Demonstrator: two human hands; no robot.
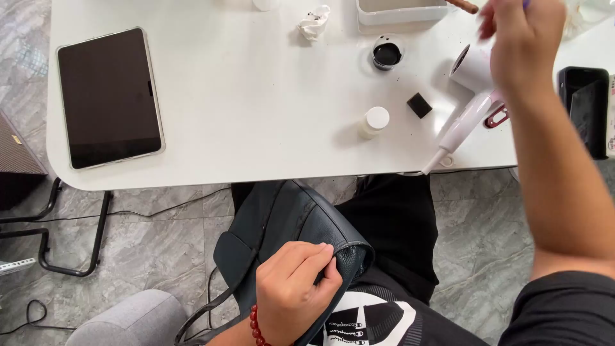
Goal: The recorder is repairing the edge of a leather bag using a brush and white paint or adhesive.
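My left hand (296, 282), with a red bead bracelet at the wrist, grips the edge of a dark blue leather bag (282, 221) that rests on my lap below the table edge. My right hand (522, 38) is raised over the far right of the white table (256, 115), blurred, fingers curled around something thin with a purple tip; what it is I cannot tell. Just under that hand lies a white hair dryer (467, 102). A small open jar of black paste (387, 53), a black sponge square (419, 105) and a white capped bottle (374, 122) stand nearby.
A dark tablet (107, 96) lies at the table's left. A crumpled tissue (314, 22) and a white tray (400, 11) sit at the far edge. A black box (583, 109) stands at the right edge. Cables and a black frame lie on the grey tiled floor.
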